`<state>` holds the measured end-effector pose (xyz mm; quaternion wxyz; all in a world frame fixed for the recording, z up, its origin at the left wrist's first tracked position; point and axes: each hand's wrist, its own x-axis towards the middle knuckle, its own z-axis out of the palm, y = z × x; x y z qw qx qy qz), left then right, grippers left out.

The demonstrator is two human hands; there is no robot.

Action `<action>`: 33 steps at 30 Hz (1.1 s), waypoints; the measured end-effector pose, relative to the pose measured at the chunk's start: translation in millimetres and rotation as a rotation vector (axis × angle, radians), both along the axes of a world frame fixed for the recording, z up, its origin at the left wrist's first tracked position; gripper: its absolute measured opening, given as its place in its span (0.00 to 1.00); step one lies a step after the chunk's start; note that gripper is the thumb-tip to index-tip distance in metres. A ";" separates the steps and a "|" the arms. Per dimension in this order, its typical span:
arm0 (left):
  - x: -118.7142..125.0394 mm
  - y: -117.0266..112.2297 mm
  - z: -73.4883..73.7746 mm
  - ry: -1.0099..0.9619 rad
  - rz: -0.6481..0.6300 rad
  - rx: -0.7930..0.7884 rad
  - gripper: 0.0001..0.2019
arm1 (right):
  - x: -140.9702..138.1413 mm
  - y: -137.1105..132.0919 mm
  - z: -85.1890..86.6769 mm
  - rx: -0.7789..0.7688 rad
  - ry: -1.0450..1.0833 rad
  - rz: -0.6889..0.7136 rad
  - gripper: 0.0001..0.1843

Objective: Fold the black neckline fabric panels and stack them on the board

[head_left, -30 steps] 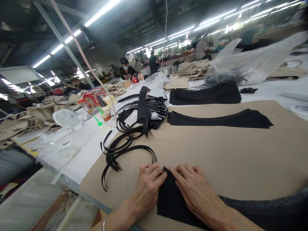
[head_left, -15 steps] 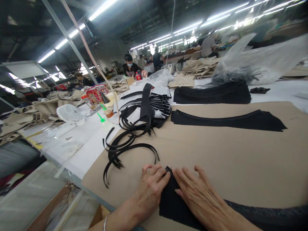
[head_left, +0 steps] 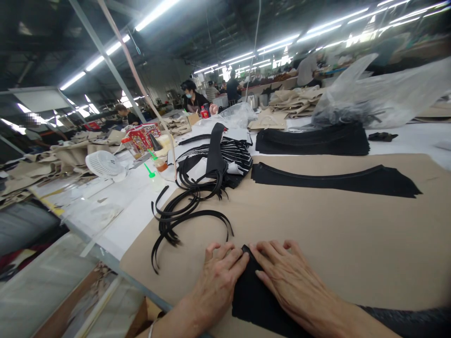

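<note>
A black fabric piece [head_left: 252, 298] lies on the tan sheet [head_left: 317, 234] at the near edge of the table, its narrow tip pointing away from me. My left hand [head_left: 219, 277] has its fingers bent, with thumb and forefinger gripping the left edge by that tip. Spread over the right side of the same piece, my right hand [head_left: 287, 277] presses with its fingers stretched out. Part of the fabric is hidden under my right hand and forearm. Loose curved black strips [head_left: 179, 206] lie beyond my left hand.
A stack of curved black pieces [head_left: 334, 180] lies farther back, with a thicker black stack [head_left: 313, 140] behind it. Left of these are striped black pieces [head_left: 236, 155]. A white fan [head_left: 102, 164], a green-nozzled bottle [head_left: 151, 176] and clear plastic bags [head_left: 380, 94] stand around. A person [head_left: 193, 98] sits across.
My right-hand fingers have drawn slightly closer together and shifted a little on the black fabric piece. The left hand has barely moved. The view has tilted slightly.
</note>
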<state>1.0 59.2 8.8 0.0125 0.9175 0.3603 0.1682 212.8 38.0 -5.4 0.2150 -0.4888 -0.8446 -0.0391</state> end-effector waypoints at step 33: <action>-7.0 -5.7 -8.6 -0.080 0.041 0.036 0.16 | -0.1 -7.1 -16.1 0.342 -0.307 0.091 0.25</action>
